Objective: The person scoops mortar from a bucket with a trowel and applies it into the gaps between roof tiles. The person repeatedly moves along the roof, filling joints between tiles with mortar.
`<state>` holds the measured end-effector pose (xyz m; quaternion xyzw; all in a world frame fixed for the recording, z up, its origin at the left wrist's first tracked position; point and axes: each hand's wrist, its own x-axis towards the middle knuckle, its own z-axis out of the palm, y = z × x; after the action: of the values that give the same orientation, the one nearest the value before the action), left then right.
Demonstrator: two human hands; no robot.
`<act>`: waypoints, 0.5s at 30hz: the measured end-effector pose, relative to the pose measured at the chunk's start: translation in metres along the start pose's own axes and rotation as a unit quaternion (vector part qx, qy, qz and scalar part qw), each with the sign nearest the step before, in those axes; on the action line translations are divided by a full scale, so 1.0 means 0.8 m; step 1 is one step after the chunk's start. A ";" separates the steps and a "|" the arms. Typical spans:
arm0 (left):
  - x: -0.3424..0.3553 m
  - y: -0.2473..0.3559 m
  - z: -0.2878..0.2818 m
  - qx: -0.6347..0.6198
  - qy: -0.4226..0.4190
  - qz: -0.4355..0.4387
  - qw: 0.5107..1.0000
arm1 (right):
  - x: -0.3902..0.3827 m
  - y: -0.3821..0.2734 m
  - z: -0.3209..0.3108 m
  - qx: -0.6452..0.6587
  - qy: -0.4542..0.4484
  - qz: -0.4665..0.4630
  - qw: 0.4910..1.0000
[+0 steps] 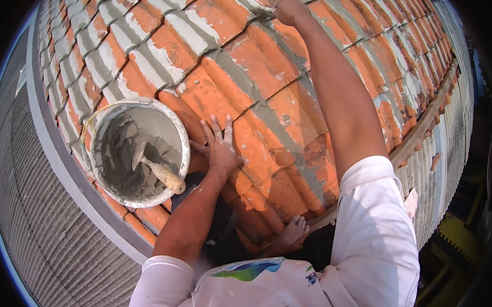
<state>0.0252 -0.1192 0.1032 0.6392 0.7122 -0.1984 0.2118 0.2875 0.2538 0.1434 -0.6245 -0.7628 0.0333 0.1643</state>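
Observation:
My left hand [222, 152] lies on the orange roof tiles [213, 97] with its fingers spread, holding nothing. Just left of it stands a round bucket [184, 126] with a whitish crusted rim and wet grey mortar [120, 131] inside. A trowel [160, 171] with a wooden handle leans in the mortar, its handle end over the rim beside my left forearm. Far up the slope, my right hand [290, 11] is closed near a tile joint. From its fingers a small, grey-smeared end pokes out to the left; its kind is too small to tell.
Grey mortar strips [235, 76] run along many tile joints. A grey edge band [49, 139] borders the roof on the left, beside corrugated sheeting [40, 216]. Past a wooden batten [428, 123] at right lies more corrugated sheet [449, 146]. My bare foot [294, 232] rests low on the tiles.

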 end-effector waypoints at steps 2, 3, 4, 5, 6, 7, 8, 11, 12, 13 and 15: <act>0.003 -0.001 0.000 -0.005 0.006 0.003 1.000 | 0.003 0.004 0.003 0.002 -0.005 0.001 1.000; 0.003 -0.002 0.000 -0.007 0.010 0.006 1.000 | 0.004 0.003 0.004 0.006 -0.003 0.013 1.000; 0.002 -0.003 0.001 -0.008 0.005 0.007 1.000 | 0.005 0.003 0.004 0.013 0.003 0.033 0.999; 0.002 -0.003 0.001 -0.005 0.009 0.006 1.000 | 0.007 0.000 0.006 0.019 0.006 0.046 0.999; 0.003 -0.002 0.000 -0.002 0.007 0.003 1.000 | 0.009 -0.002 0.005 0.022 0.008 0.051 0.998; 0.002 -0.001 0.000 -0.002 0.004 0.002 1.000 | 0.012 -0.006 0.006 0.020 0.008 0.044 0.999; 0.003 -0.001 -0.001 0.002 0.003 -0.001 1.000 | 0.014 -0.008 0.005 0.007 0.006 0.021 1.000; 0.002 0.001 -0.003 0.003 -0.002 0.000 1.000 | 0.021 -0.006 -0.001 -0.019 -0.007 -0.040 0.999; 0.002 0.001 -0.003 0.001 -0.002 -0.001 1.000 | 0.022 -0.004 -0.003 -0.016 -0.009 -0.045 0.999; 0.001 0.002 -0.003 -0.002 -0.001 -0.003 1.000 | 0.021 -0.001 -0.005 -0.010 -0.010 -0.040 0.999; 0.002 0.002 -0.003 -0.003 -0.004 -0.005 1.000 | 0.019 0.000 -0.008 0.003 -0.006 -0.007 1.000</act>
<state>0.0265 -0.1164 0.1045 0.6345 0.7150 -0.1998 0.2153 0.2871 0.2676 0.1525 -0.6185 -0.7679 0.0385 0.1622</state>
